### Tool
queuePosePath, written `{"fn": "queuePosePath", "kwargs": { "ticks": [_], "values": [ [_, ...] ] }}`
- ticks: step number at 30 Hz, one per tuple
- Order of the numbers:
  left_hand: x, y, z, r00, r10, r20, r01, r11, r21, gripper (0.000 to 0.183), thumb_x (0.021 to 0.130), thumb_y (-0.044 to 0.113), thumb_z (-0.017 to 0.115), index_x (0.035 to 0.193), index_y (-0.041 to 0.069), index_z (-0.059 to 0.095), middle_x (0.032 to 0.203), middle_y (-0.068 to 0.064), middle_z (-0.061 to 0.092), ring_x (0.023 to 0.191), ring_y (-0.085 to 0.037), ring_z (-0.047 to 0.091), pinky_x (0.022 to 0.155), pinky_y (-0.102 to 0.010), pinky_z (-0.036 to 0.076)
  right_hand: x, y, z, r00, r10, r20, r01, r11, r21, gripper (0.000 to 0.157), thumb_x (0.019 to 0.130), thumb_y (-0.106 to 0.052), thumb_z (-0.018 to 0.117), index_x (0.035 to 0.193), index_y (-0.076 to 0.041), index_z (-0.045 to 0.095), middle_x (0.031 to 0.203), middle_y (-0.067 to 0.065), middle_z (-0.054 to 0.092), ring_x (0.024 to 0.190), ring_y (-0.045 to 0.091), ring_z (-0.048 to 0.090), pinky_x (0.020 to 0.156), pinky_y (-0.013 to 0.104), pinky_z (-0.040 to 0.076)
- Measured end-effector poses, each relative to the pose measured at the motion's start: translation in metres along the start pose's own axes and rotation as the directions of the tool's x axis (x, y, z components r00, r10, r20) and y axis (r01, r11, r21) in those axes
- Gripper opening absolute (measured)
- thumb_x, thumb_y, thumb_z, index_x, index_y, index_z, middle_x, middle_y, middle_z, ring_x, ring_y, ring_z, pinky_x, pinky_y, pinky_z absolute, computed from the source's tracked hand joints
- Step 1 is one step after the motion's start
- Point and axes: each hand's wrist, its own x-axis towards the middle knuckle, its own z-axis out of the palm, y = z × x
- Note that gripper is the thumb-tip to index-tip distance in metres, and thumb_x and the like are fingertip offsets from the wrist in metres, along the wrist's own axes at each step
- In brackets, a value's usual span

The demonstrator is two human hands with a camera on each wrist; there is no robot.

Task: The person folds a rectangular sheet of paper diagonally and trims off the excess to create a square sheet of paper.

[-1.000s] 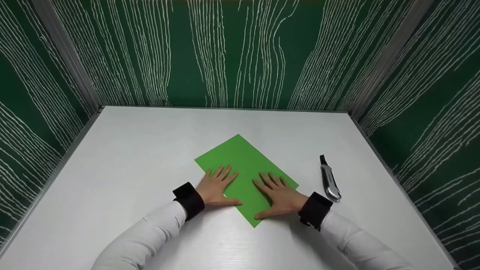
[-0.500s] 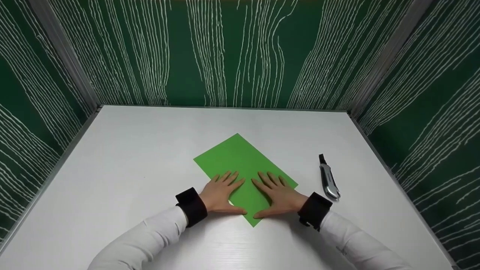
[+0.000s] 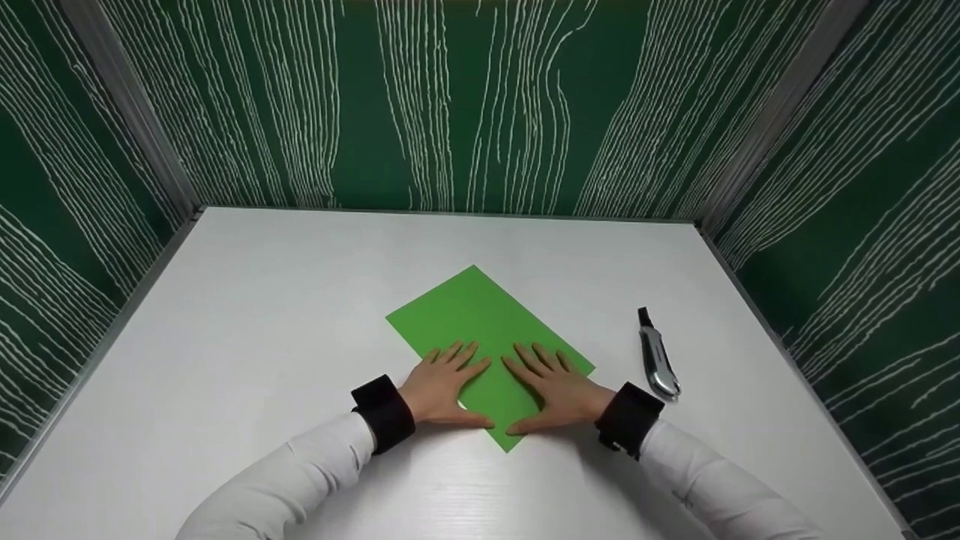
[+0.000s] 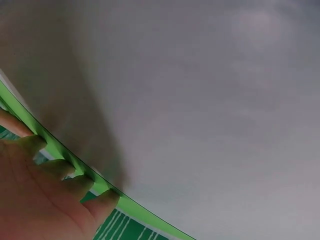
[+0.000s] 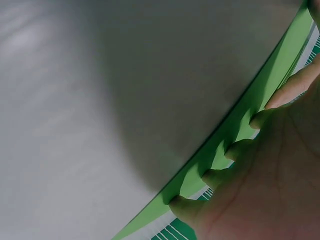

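Observation:
A sheet of green paper [image 3: 472,307] lies askew on the white table [image 3: 285,300], one corner toward the person. My left hand [image 3: 442,390] rests on its lower left edge with fingers spread and thumb stretched toward the near corner. On the lower right side my right hand [image 3: 559,390] lies likewise, its fingers fanned and its thumb near that corner. In the left wrist view the fingertips of the left hand [image 4: 45,195] touch the green paper [image 4: 145,212]. The right wrist view shows the right hand [image 5: 265,170] with its fingertips on the green paper [image 5: 240,115].
A grey and black utility knife [image 3: 658,356] lies on the table to the right of the right hand. Green walls [image 3: 375,150] with white wavy lines enclose the table at the back and sides. Black bands [image 3: 384,414] sit on both wrists.
My left hand has slid slightly right and toward the near corner along the paper's edge, then stayed still. The right hand has stayed in place on the paper.

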Motion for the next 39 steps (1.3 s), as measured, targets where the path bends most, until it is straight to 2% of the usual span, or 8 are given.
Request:
{"fn": "queuePosePath", "kwargs": {
  "ticks": [9,17,22,30,35,39],
  "values": [
    [-0.003,0.002,-0.006,1.0,0.007,-0.005,-0.007,1.0,-0.025,0.096,0.085,0.069,0.067,0.161,0.019,0.036,0.171,-0.015,0.027,0.159,-0.039,0.025,0.127,-0.061,0.027,0.001,0.0,-0.001,1.0,-0.002,0.0,0.002,1.0,0.003,0.11,0.086,-0.067,0.07,0.166,-0.015,0.016,0.174,0.017,0.006,0.16,0.048,0.005,0.124,0.075,0.01],
    [-0.003,0.002,-0.003,1.0,-0.004,-0.019,0.004,1.0,0.026,0.091,0.088,0.071,0.063,0.16,0.021,0.038,0.17,-0.013,0.03,0.158,-0.038,0.028,0.126,-0.06,0.03,0.0,-0.001,0.0,1.0,-0.008,-0.005,0.008,1.0,-0.004,0.102,0.09,-0.067,0.065,0.166,-0.018,0.018,0.175,0.014,0.007,0.161,0.045,0.008,0.125,0.073,0.011],
    [-0.001,0.004,-0.002,0.999,-0.016,-0.04,0.016,1.0,0.006,0.086,0.091,0.069,0.062,0.158,0.02,0.041,0.168,-0.014,0.033,0.157,-0.038,0.03,0.125,-0.061,0.031,-0.001,0.001,0.001,0.999,-0.02,-0.038,0.019,1.0,-0.017,0.096,0.091,-0.068,0.062,0.165,-0.019,0.023,0.174,0.014,0.012,0.16,0.047,0.012,0.124,0.073,0.014],
    [0.002,0.006,-0.001,0.997,-0.022,-0.073,0.019,0.999,-0.035,0.077,0.092,0.063,0.065,0.154,0.02,0.05,0.165,-0.015,0.039,0.155,-0.038,0.035,0.122,-0.061,0.035,-0.008,0.008,0.0,0.994,-0.061,-0.093,0.059,0.998,-0.027,0.088,0.093,-0.067,0.06,0.162,-0.02,0.032,0.172,0.014,0.024,0.157,0.046,0.024,0.123,0.071,0.024],
    [0.004,0.007,-0.002,0.995,-0.025,-0.093,0.02,0.998,-0.055,0.072,0.092,0.06,0.066,0.15,0.019,0.054,0.162,-0.015,0.043,0.152,-0.039,0.04,0.12,-0.062,0.038,-0.018,0.014,-0.005,0.987,-0.115,-0.116,0.116,0.993,0.003,0.08,0.094,-0.057,0.067,0.158,-0.017,0.041,0.167,0.013,0.035,0.153,0.045,0.034,0.12,0.065,0.036],
    [0.005,0.006,-0.002,0.994,-0.03,-0.101,0.024,0.998,-0.061,0.071,0.092,0.06,0.067,0.149,0.019,0.055,0.162,-0.016,0.044,0.151,-0.039,0.041,0.12,-0.062,0.038,-0.026,0.017,-0.009,0.979,-0.141,-0.145,0.139,0.99,-0.022,0.071,0.094,-0.047,0.072,0.154,-0.018,0.048,0.159,0.011,0.049,0.147,0.039,0.047,0.113,0.057,0.047]
  ]
}}
